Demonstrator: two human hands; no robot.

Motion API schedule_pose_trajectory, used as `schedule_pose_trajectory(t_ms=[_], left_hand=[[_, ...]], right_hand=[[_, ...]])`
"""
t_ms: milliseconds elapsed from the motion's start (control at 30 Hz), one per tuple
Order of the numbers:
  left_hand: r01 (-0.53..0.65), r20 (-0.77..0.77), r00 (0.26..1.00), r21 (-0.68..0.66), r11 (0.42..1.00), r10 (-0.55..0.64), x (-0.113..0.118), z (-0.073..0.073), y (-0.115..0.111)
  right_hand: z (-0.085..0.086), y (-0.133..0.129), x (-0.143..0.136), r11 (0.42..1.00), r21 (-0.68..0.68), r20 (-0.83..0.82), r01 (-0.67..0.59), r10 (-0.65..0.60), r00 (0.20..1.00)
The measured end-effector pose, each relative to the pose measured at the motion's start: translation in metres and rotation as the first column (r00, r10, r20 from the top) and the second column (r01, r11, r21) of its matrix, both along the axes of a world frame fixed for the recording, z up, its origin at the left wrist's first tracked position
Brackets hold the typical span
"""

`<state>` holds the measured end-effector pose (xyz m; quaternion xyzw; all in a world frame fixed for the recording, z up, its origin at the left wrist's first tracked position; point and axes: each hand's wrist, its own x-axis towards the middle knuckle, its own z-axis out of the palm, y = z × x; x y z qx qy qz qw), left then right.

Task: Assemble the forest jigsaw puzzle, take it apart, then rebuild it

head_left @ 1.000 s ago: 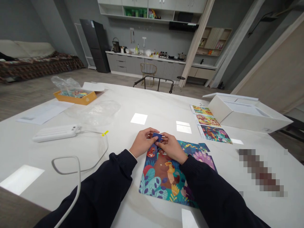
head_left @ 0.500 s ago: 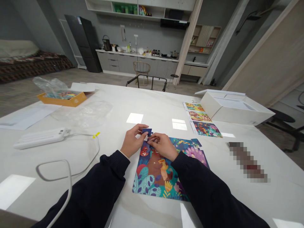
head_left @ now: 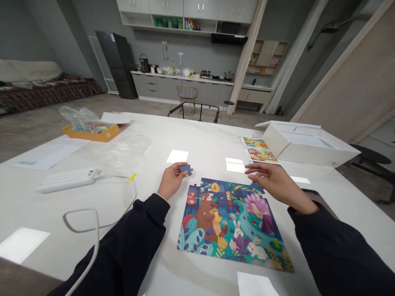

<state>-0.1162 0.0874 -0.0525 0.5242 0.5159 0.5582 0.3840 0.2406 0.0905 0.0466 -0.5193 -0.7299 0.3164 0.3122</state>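
No text, brand, number or sign is legible. Markings noted, all too small or blurred to read: a grey printed patch on the white sheet at the left of the frame; a pale mark on the end of the orange box; a faint mark low on the white box at the right; a light sticker on the refrigerator, upper left.

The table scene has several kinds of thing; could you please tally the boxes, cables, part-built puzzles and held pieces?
Boxes: 2 (orange box, white box)
Cables: 1 (white cable)
Part-built puzzles: 1 (animal puzzle)
Held pieces: 1 (blue piece, left hand)
Total: 5
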Motion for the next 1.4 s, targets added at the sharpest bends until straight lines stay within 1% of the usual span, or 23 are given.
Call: schedule_pose_trajectory(t_ms=[67, 100, 133, 167, 233, 267, 333, 400, 467, 533, 667, 733, 800, 867, 933, 1000, 1033, 1067, 1133, 1167, 1233, 1300, 1400], left_hand=[[0.0, 0.009, 1.0, -0.002, 1.0, 0.0, 0.002, 0.0, 0.001], [0.005, 0.013, 1.0, -0.004, 1.0, -0.005, 0.004, 0.0, 0.0], [0.013, 0.018, 1.0, -0.007, 1.0, -0.013, 0.006, 0.001, -0.001], [0.023, 0.019, 1.0, -0.01, 1.0, -0.023, 0.009, 0.002, -0.002], [0.039, -0.001, 0.999, -0.01, 0.999, -0.039, 0.014, 0.005, -0.006], [0.042, -0.02, 0.999, 0.004, 0.999, -0.042, 0.015, 0.006, -0.008], [0.044, -0.074, 0.996, 0.058, 0.997, -0.039, 0.017, 0.01, -0.011], [0.044, -0.133, 0.991, 0.114, 0.992, -0.029, 0.019, 0.013, -0.014], [0.047, -0.189, 0.982, 0.139, 0.989, -0.02, 0.021, 0.016, -0.016], [0.047, -0.235, 0.972, 0.143, 0.989, -0.012, 0.025, 0.018, -0.019], [0.046, -0.296, 0.955, 0.165, 0.985, 0.005, 0.028, 0.02, -0.021], [0.049, -0.322, 0.947, 0.183, 0.982, 0.013, 0.027, 0.021, -0.022], [0.064, -0.369, 0.929, 0.227, 0.972, 0.025, 0.026, 0.027, -0.025], [0.107, -0.451, 0.891, 0.306, 0.946, 0.046, 0.027, 0.037, -0.03], [0.191, -0.535, 0.843, 0.393, 0.9, 0.055, 0.035, 0.051, -0.04], [0.292, -0.577, 0.817, 0.451, 0.844, 0.026, 0.049, 0.064, -0.053], [0.33, -0.578, 0.816, 0.468, 0.82, 0.002, 0.058, 0.069, -0.059], [0.371, -0.585, 0.811, 0.468, 0.802, -0.033, 0.067, 0.072, -0.065], [0.45, -0.61, 0.786, 0.451, 0.771, -0.102, 0.082, 0.074, -0.074], [0.488, -0.628, 0.767, 0.435, 0.757, -0.133, 0.087, 0.073, -0.076], [0.55, -0.659, 0.727, 0.392, 0.737, -0.193, 0.092, 0.068, -0.078], [0.589, -0.68, 0.696, 0.356, 0.726, -0.231, 0.091, 0.062, -0.077], [0.589, -0.695, 0.685, 0.353, 0.727, -0.218, 0.089, 0.056, -0.076]], right_hand=[[-0.026, 0.002, 0.042, 0.993, 0.057, 0.134, 0.106, -0.113, 0.985], [-0.041, 0.002, 0.059, 0.987, 0.087, 0.194, 0.136, -0.151, 0.969], [-0.055, 0.002, 0.071, 0.985, 0.103, 0.235, 0.136, -0.157, 0.959], [-0.066, 0.002, 0.08, 0.985, 0.129, 0.249, 0.11, -0.14, 0.958], [-0.081, 0.001, 0.087, 0.987, 0.157, 0.253, 0.042, -0.082, 0.964], [-0.084, 0.002, 0.087, 0.989, 0.151, 0.26, 0.001, -0.041, 0.965], [-0.084, 0.003, 0.085, 0.99, 0.125, 0.263, -0.064, 0.029, 0.964], [-0.082, 0.004, 0.083, 0.99, 0.106, 0.245, -0.096, 0.068, 0.967], [-0.082, 0.005, 0.083, 0.99, 0.095, 0.212, -0.101, 0.079, 0.974], [-0.083, 0.006, 0.083, 0.995, 0.079, 0.165, -0.063, 0.049, 0.985], [-0.09, 0.006, 0.083, 0.997, 0.039, 0.08, 0.059, -0.062, 0.995], [-0.093, 0.007, 0.083, 0.996, 0.024, 0.048, 0.089, -0.09, 0.995], [-0.092, 0.007, 0.083, 0.994, 0.012, 0.005, 0.105, -0.105, 0.994], [-0.085, 0.006, 0.08, 0.993, 0.011, -0.038, 0.118, -0.118, 0.992], [-0.07, 0.001, 0.071, 0.989, -0.001, -0.114, 0.147, -0.146, 0.983], [-0.051, -0.011, 0.052, 0.981, -0.069, -0.269, 0.18, -0.192, 0.944], [-0.041, -0.019, 0.039, 0.98, -0.113, -0.344, 0.163, -0.193, 0.919], [-0.033, -0.028, 0.025, 0.98, -0.162, -0.385, 0.115, -0.17, 0.907], [-0.021, -0.046, -0.003, 0.968, -0.251, -0.399, -0.007, -0.097, 0.912], [-0.018, -0.054, -0.015, 0.955, -0.288, -0.408, -0.062, -0.064, 0.911], [-0.017, -0.065, -0.031, 0.944, -0.314, -0.444, -0.103, -0.05, 0.895], [-0.019, -0.07, -0.038, 0.938, -0.33, -0.457, -0.111, -0.056, 0.888], [-0.022, -0.072, -0.039, 0.923, -0.363, -0.461, -0.127, -0.059, 0.886]])
